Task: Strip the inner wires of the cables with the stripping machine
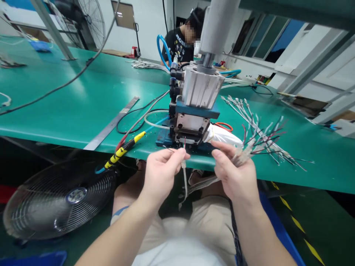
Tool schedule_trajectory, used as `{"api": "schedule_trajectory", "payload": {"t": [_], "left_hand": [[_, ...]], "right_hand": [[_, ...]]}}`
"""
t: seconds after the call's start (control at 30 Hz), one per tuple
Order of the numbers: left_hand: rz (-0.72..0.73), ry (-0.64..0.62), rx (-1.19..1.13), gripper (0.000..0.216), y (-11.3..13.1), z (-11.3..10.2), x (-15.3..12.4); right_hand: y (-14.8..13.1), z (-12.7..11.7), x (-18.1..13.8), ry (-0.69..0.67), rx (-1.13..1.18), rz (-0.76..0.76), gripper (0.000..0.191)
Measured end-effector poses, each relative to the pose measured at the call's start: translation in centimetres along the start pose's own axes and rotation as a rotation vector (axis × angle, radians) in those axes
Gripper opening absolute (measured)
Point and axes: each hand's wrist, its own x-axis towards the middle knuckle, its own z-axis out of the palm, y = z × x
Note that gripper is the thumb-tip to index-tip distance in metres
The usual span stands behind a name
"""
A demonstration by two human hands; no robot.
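Note:
At the front of a pneumatic press (192, 127), my left hand (163, 171) pinches a thin whitish cable (185, 179) close to its split end. The cable's fine coloured wires (184, 143) point up at the slot in the press; whether their tips are inside it I cannot tell. The cable's other part hangs down over my lap. My right hand (234, 168) is closed around a bundle of similar cables (245, 153), with its thumb and index finger held apart. Red, black and white wire ends fan out to the right of that hand.
More cables (249, 118) lie on the green table (313, 162) at right. A steel ruler (111, 123) and a yellow-black taped tool (124, 149) are left of the press. A floor fan (62, 201) stands below. Another person (180, 42) sits behind the press.

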Motion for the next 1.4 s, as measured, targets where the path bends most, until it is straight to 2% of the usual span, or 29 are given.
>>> {"api": "schedule_trajectory", "payload": {"t": [0.13, 0.3, 0.53, 0.97, 1.07, 1.17, 1.27, 1.4], "left_hand": [[-0.140, 0.018, -0.200, 0.021, 0.7, 0.2, 1.8], [-0.222, 0.010, -0.271, 0.020, 1.3, 0.5, 2.7], [-0.237, 0.015, -0.276, 0.017, 1.1, 0.7, 2.8], [-0.245, 0.007, -0.258, 0.019, 1.0, 0.6, 2.8], [-0.199, -0.045, -0.218, 0.021, 0.5, 0.1, 1.6], [-0.056, -0.128, -0.061, 0.020, -0.2, -0.6, -0.5], [0.071, -0.182, 0.063, 0.016, -0.4, -1.0, -2.5], [0.223, -0.194, 0.190, 0.021, 0.0, -1.0, -3.7]], "right_hand": [[0.6, -0.3, -0.2, 0.040, 0.053, -0.005, 0.015], [2.0, -0.6, -0.1, 0.088, 0.047, -0.044, 0.012], [2.8, -1.0, 0.0, 0.082, -0.007, -0.062, 0.015], [2.6, -1.0, -0.1, 0.069, -0.033, -0.016, 0.017], [2.2, -0.7, -0.8, 0.058, -0.053, -0.004, 0.016], [1.2, 0.1, -2.4, 0.018, -0.168, -0.016, 0.012], [-0.1, 1.4, -3.8, -0.001, -0.276, -0.107, 0.005], [-1.4, 3.0, -4.2, -0.003, -0.241, -0.136, 0.006]]}}
